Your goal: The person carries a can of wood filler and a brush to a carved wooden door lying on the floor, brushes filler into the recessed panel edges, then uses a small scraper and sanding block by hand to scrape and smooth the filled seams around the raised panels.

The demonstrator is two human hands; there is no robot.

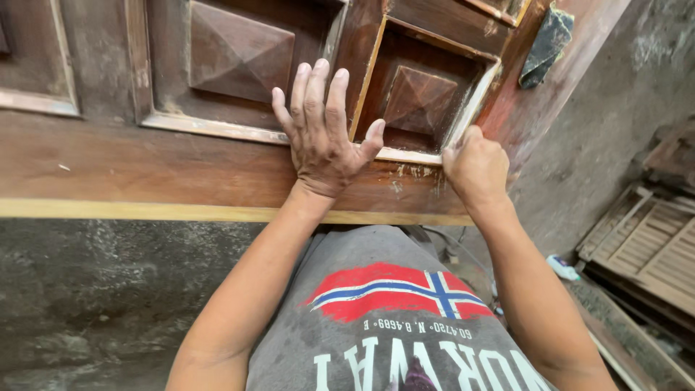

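The left hand [322, 137] lies flat, fingers spread, on the wooden door [181, 163] near its lower edge. The right hand [474, 168] is fisted at the recessed panel's [420, 98] corner; what it holds is hidden. Pressing unevenly could gouge the moulding.

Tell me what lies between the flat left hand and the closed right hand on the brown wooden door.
In the head view, between left hand and right hand lies a recessed square door panel with a raised pyramid centre and pale scraped trim.

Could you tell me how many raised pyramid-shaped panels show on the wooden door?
2: one pyramid panel above the left hand, another beside the right hand; more may lie out of frame.
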